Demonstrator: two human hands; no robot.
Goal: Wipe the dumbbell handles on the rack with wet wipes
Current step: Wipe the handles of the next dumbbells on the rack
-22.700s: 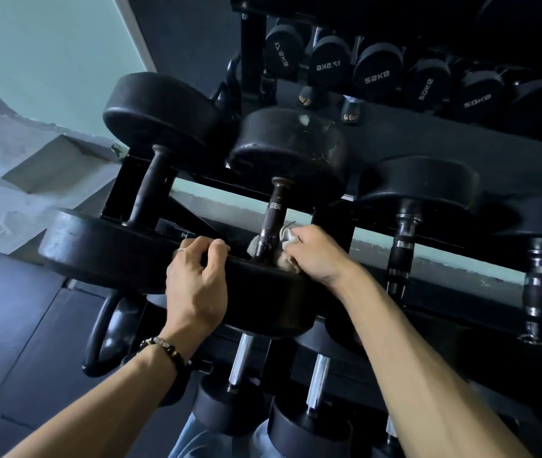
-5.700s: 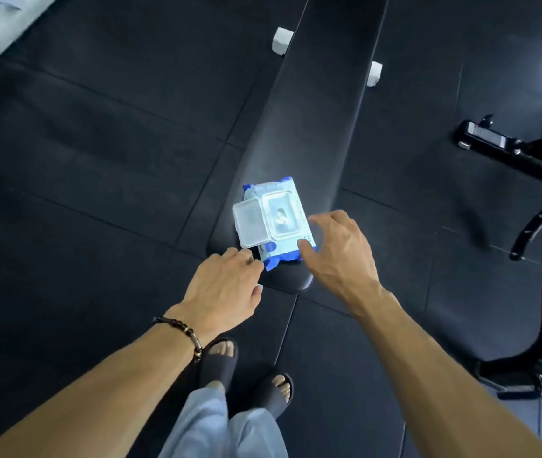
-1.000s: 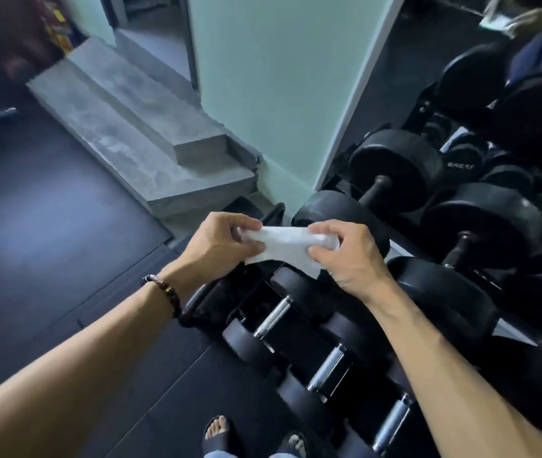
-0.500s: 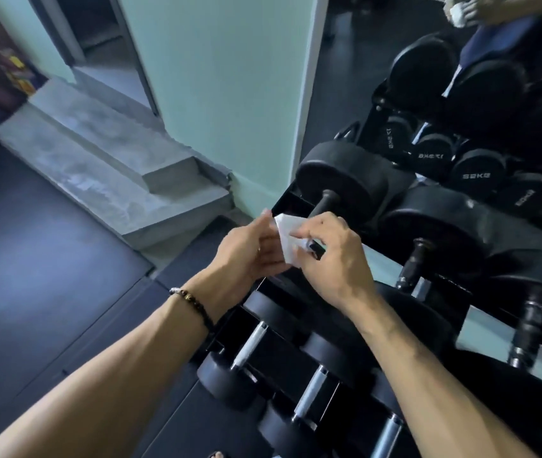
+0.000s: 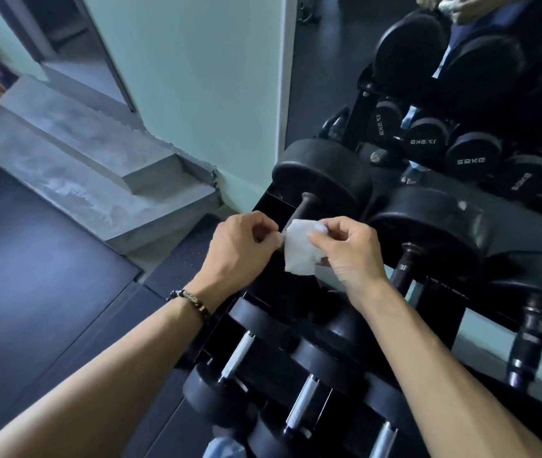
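— White and crumpled, that's the wet wipe [image 5: 299, 251], held in the air between both hands, just in front of the dumbbell rack [image 5: 444, 294].

— How do the hands have it?

— The right hand [image 5: 345, 251] has its thumb and curled fingers pinching the wipe's right side, with the sheet bunched against the palm. The left hand [image 5: 241, 249] has its fingers curled in, and the tips meet the wipe's left edge in a pinch. A beaded bracelet [image 5: 192, 300] sits on the left wrist.

— And below the wipe?

— Nearest, on the rack's lowest row, small dumbbells with chrome handles [image 5: 238, 355] lie side by side, sloping down toward the viewer. Their black heads are round.

— Behind the wipe?

— On the rack's middle row, right behind the hands, a big black dumbbell [image 5: 322, 175] stands with its dark handle [image 5: 306, 206] just above the wipe. Neither hand nor wipe touches that handle. To its right on the same row is another large dumbbell [image 5: 428, 226] with a knurled dark handle [image 5: 402, 269], close beside the right wrist.

— Farther back?

— Beyond the rack a mirror reflects round dumbbell ends with reversed weight markings [image 5: 423, 142]. Left of the rack is a pale green wall [image 5: 197, 94], and further left grey concrete steps [image 5: 98, 160] rise from the dark rubber floor [image 5: 31, 276].
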